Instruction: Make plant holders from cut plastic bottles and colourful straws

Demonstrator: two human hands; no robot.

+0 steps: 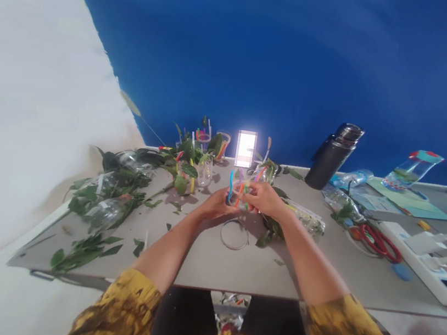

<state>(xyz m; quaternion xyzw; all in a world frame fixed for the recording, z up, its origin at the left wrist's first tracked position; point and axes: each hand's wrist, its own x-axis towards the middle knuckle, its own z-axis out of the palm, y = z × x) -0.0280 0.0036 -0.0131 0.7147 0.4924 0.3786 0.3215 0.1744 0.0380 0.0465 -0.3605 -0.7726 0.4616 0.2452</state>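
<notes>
Both my hands meet over the middle of the grey table [234, 269]. My left hand [214, 203] and my right hand [265, 199] grip a small clear plastic cup [238, 190] from either side. Colourful bent pipe cleaners [229, 186] stick out of it, blue, orange and green among them, and my fingers hide much of the cup. A thin wire ring [234, 235] lies on the table just below my hands. Cut green leafy stems [271, 229] lie close to my right hand.
Clear cups with leafy stems [192, 155] and cut plastic bottles with foliage [107, 212] crowd the left and far side. To the right are a dark thermos flask [331, 157], red-handled scissors [377, 242] and a white power strip [419, 256]. A bright white rectangle [245, 149] stands at the far edge.
</notes>
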